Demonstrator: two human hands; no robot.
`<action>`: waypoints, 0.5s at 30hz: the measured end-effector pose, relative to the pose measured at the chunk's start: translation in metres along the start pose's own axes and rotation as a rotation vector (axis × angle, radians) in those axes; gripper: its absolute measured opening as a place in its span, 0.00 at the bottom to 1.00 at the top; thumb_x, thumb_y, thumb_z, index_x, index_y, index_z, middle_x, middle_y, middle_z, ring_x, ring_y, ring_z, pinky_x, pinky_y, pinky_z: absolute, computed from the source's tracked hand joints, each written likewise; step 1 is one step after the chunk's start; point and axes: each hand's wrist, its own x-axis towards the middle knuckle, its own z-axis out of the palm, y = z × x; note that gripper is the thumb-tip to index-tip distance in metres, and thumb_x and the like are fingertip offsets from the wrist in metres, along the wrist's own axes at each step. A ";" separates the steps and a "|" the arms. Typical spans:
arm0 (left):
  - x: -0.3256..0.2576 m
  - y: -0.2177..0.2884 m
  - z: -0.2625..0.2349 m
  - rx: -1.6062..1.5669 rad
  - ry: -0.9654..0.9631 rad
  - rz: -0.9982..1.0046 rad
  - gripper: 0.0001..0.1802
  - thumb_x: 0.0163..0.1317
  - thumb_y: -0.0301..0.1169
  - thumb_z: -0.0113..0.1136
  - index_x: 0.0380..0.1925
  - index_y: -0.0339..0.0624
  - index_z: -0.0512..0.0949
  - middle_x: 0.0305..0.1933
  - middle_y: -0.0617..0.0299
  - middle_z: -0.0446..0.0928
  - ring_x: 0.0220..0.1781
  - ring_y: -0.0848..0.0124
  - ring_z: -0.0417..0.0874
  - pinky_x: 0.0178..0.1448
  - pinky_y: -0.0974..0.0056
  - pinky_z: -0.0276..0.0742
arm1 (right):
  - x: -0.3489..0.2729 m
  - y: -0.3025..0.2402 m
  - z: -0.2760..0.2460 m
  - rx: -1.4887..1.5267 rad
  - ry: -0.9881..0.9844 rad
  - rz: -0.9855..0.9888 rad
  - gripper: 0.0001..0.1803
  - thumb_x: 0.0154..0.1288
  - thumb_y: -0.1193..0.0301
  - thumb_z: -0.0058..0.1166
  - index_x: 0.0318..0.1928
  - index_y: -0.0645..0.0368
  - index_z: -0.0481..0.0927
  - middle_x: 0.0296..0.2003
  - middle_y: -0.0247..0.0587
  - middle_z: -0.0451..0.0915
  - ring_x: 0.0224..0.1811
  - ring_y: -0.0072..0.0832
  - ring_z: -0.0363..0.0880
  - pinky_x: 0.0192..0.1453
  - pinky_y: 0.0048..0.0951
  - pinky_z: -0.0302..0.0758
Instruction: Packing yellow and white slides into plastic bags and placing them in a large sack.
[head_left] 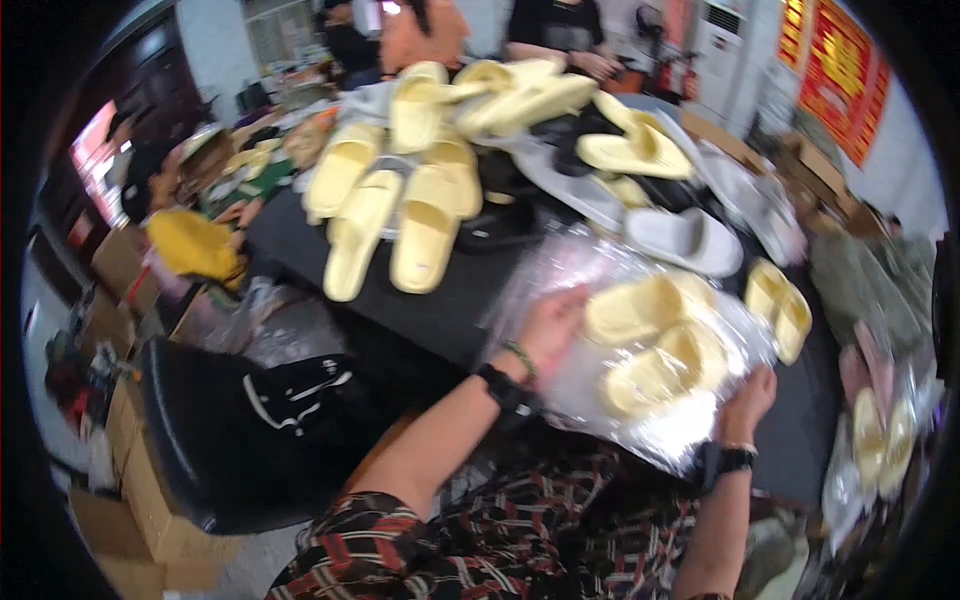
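Note:
Pale yellow slippers point(645, 385) lie side by side with clear, shiny plastic bags point(680, 430) around and under them, at the table's near edge. Whether the slippers are inside the top bag or upon it, I cannot tell. My left hand point(553, 332) grips the bag's left side, close to the slippers' toes. On the lower right corner of the plastic, my right hand point(750, 402) is closed, with its fingers partly hidden. A grey slipper point(685, 240) lies just beyond the bags, and another yellow pair point(778, 310) is to their right.
Several yellow slippers point(425, 225) are heaped with grey and black ones across the dark table point(440, 325). A black chair point(210, 430) stands at left, cardboard boxes point(150, 500) beside it. Other people, one in a yellow garment point(195, 245), are around the table.

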 end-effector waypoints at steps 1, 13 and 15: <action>0.003 -0.005 -0.005 -0.029 0.002 0.004 0.21 0.69 0.22 0.53 0.62 0.35 0.73 0.57 0.58 0.79 0.56 0.72 0.80 0.61 0.66 0.76 | 0.001 0.005 0.005 -0.006 0.049 -0.023 0.08 0.72 0.71 0.48 0.31 0.53 0.72 0.24 0.24 0.66 0.23 0.14 0.61 0.24 0.21 0.60; 0.020 -0.010 -0.015 -0.082 -0.035 0.016 0.21 0.68 0.21 0.54 0.61 0.29 0.71 0.57 0.53 0.79 0.56 0.67 0.80 0.62 0.64 0.77 | 0.012 0.006 -0.004 -0.093 0.009 -0.061 0.11 0.72 0.68 0.50 0.33 0.61 0.75 0.22 0.32 0.74 0.19 0.18 0.70 0.21 0.22 0.66; 0.013 -0.006 -0.010 -0.039 0.011 0.000 0.22 0.69 0.21 0.54 0.62 0.29 0.71 0.56 0.53 0.79 0.56 0.68 0.80 0.61 0.65 0.77 | 0.012 0.008 -0.003 -0.092 -0.001 -0.092 0.11 0.72 0.69 0.50 0.33 0.62 0.75 0.22 0.33 0.75 0.19 0.18 0.71 0.20 0.22 0.66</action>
